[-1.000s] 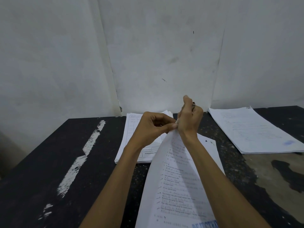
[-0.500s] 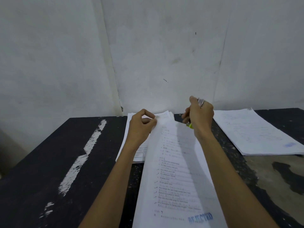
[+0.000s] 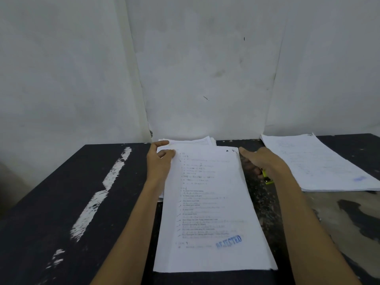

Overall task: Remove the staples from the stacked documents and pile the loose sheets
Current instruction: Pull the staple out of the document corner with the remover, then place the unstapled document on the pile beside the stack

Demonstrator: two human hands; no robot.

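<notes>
A printed document with a blue "REJECTED" stamp lies flat on the dark table in front of me. It partly covers a stack of papers at the wall. My left hand pinches the document's top left corner between thumb and fingers. My right hand hovers palm down just right of the document, its index finger pointing toward the top right corner. Its lower fingers curl on a yellow-green staple remover, mostly hidden under the palm.
A second pile of white sheets lies at the right, close to my right forearm. A white wall stands directly behind the table. White paint streaks mark the table's left side, and a worn pale patch its right front.
The document, held up between both hands a second ago, now lies flat on the table. My right hand has come off its corner and dropped to the right with the staple remover.
</notes>
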